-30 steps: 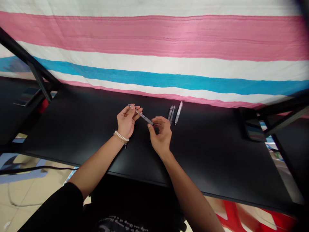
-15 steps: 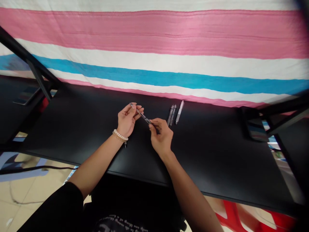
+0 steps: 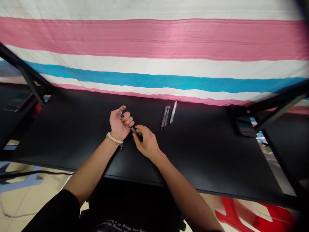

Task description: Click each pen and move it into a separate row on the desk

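My left hand (image 3: 119,124) has its fingers curled around a slim dark pen (image 3: 133,129), whose tip shows above the fist and whose other end runs toward my right hand (image 3: 146,141). The thumb and index finger of my right hand sit at either side of that end, partly hiding it. Beads circle my left wrist, and a small dark item hangs beneath them. To the right of both hands, several pens lie side by side on the black table (image 3: 72,141): a dark grey pen (image 3: 164,118), a second dark pen (image 3: 167,116), and a pale pink pen (image 3: 173,112).
A pink, white and blue striped cloth (image 3: 154,69) hangs behind the table. Black metal frame bars (image 3: 29,79) rise at the left, and a dark glossy panel (image 3: 243,126) stands at the right. A red plastic chair (image 3: 241,216) sits on the tiled floor below.
My left hand has closed from a loose hold into a fist around the pen. Both hands and the pen have shifted left, and the pen shows less of its length.
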Motion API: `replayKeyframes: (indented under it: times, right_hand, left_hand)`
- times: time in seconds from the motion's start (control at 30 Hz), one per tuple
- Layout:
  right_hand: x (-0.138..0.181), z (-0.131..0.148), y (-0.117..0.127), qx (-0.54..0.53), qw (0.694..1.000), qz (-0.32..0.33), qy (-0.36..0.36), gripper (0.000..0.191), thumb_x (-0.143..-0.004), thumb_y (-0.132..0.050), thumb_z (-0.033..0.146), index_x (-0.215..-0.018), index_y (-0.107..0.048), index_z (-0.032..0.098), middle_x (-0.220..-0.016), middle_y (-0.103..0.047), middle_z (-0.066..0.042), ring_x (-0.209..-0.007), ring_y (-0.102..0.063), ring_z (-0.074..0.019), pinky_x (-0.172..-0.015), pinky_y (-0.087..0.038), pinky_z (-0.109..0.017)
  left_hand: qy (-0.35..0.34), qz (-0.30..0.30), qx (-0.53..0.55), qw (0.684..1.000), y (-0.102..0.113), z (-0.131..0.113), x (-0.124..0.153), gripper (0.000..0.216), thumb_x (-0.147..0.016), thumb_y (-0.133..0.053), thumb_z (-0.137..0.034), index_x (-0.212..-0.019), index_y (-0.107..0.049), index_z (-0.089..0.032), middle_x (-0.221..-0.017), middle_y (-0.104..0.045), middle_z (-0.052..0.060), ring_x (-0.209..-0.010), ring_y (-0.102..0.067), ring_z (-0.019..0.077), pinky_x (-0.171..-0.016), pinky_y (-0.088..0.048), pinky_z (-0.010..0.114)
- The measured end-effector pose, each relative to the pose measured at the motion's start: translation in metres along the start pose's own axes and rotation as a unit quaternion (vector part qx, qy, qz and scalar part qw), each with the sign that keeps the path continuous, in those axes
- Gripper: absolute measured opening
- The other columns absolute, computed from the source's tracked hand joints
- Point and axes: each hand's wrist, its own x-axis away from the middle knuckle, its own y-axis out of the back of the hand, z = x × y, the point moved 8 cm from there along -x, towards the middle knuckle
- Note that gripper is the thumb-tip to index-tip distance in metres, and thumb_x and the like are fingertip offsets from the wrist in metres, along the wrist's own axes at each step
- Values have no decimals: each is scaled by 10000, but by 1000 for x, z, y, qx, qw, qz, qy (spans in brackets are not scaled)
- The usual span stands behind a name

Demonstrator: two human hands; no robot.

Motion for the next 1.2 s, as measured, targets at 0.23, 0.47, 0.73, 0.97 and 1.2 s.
replayKeyframes:
  times: [0.23, 0.47, 0.73, 0.97, 1.2]
  right_hand:
    - [-7, -21, 17, 116, 992, -15, -41, 333, -916, -484, 222, -1243, -493, 159, -680, -600, -16, -702, -604, -214, -730, -526, -371]
    - [-7, -56, 62, 238, 952, -118, -155, 364, -890, -532, 255, -1222, -545, 106, -830, -662, -136, -899, -582, -313, -852, -462, -503]
    - [8, 37, -36, 65, 964, 225, 126, 305, -956, -571, 442, -1169, -648, 237, -794, -652, -27, -759, -582, -181, -720, -437, -300]
    - [4, 10, -34, 151, 971, 184, 24, 185, -972, -445, 202, -982, -624, 156, -747, -671, -52, -653, -604, -172, -598, -411, -287]
    - [1, -35, 3, -135, 972, -15, -192, 257, -939, -546, 376, -1068, -645, 176, -668, -642, 12, -548, -599, -125, -557, -470, -255]
  left_hand:
    - [-76, 42, -141, 986, -4, 1, -8, 401, -866, -569, -546, -1021, -682, -194, -1067, -709, 109, -1071, -656, 217, -887, -468, 303]
    - [-284, -103, -231, 925, 27, -35, -11, 160, -815, -646, -360, -870, -681, -213, -923, -672, 28, -824, -638, 122, -719, -409, 228]
    - [-275, -213, -92, 933, 57, -58, -16, 230, -837, -562, -277, -689, -399, -211, -663, -418, -65, -487, -395, 56, -527, -297, 227]
    - [-300, -233, -164, 910, 58, -60, -15, 182, -753, -581, -157, -638, -445, -196, -610, -429, -69, -553, -485, 64, -572, -352, 201]
    - [-139, -92, -177, 970, 32, -10, -21, 211, -793, -720, -341, -889, -650, -167, -922, -698, 56, -817, -707, 159, -794, -513, 305]
